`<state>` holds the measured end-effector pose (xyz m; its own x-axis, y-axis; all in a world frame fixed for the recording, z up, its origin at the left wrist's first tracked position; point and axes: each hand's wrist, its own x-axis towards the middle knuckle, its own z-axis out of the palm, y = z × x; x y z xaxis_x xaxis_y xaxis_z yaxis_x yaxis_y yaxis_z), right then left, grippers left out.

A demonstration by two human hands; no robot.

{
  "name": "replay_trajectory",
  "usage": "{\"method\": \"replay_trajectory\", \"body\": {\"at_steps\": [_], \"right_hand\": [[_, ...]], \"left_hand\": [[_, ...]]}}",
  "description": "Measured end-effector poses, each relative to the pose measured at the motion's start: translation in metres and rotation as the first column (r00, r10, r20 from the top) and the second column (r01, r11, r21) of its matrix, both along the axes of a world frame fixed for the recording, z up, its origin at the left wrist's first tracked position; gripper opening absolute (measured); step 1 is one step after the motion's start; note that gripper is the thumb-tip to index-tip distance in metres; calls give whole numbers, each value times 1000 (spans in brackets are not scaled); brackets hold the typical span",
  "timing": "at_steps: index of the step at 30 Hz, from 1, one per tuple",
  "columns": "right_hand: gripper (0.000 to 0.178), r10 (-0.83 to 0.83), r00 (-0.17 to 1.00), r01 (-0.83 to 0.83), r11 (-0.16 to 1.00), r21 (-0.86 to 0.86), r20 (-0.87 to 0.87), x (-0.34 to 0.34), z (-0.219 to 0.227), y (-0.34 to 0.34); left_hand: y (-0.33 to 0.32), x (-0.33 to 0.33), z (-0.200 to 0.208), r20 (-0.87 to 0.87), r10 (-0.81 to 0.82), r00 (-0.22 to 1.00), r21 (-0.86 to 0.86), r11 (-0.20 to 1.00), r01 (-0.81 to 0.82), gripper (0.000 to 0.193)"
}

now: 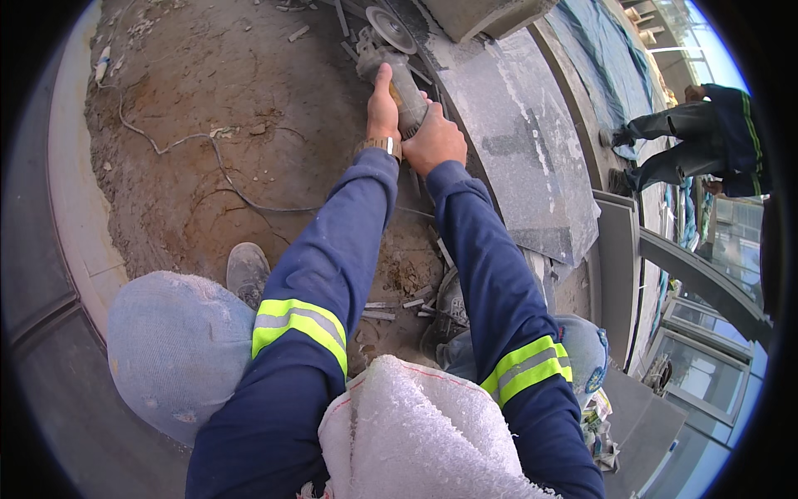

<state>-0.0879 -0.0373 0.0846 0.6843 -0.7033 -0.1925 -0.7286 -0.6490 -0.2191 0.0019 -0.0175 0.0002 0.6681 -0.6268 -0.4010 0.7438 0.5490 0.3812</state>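
Note:
Both my hands are closed round a dusty grey angle grinder held out in front of me. My left hand grips its body from the left, thumb lying along the top. Lower down, my right hand wraps the rear of the body. The round cutting disc points away from me, beside the edge of a grey stone slab. Whether the disc touches the slab cannot be made out. Thin cut strips of stone lie under and around the tool.
A pale cable winds over the brown dirt ground at left. A stone block sits at the slab's far end. Off to the right stands another person near a blue sheet. More stone strips lie by my shoes.

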Motion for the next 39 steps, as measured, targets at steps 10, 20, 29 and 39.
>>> {"method": "replay_trajectory", "body": {"at_steps": [10,20,29,39], "right_hand": [[79,14,1000,-13,999,52,-17,9,4,-11],[67,19,1000,-19,996,90,-3,29,8,-16],[79,29,998,-32,998,63,51,41,-1,-24],[86,31,997,-36,996,81,65,44,-3,-29]], "left_hand": [[-4,8,3,21,11,1000,7,1000,-11,63],[-9,34,-2,88,15,996,25,1000,-17,58],[-10,45,-4,81,-6,997,-68,998,11,49],[-20,53,-14,90,20,996,-36,999,-17,49]]}}
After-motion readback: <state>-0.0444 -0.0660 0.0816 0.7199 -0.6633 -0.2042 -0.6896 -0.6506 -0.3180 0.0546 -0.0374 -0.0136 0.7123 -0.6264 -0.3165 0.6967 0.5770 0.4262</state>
